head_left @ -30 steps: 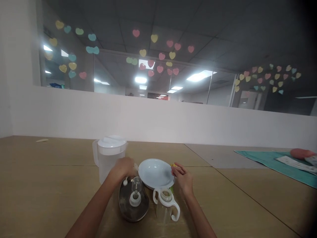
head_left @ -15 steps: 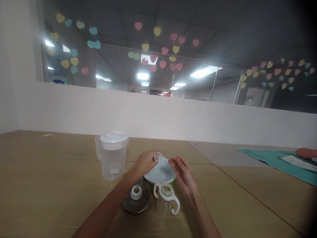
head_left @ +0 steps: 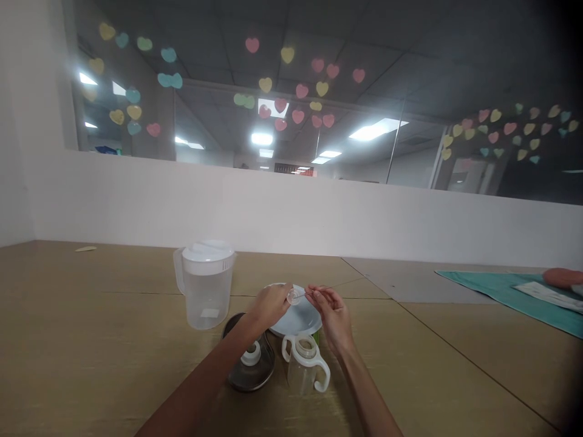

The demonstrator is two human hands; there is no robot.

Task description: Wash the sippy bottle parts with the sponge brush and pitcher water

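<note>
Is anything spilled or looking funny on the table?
No spill or damage shows. Only a small pale scrap stands out, lying alone at the far left of the table, away from everything else. The pitcher and handled bottle stand upright.

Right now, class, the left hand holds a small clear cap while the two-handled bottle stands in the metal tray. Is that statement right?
Not quite. The head view shows the two-handled bottle standing on the table beside the metal tray, not in it. The left hand does hold a small clear cap.
</note>
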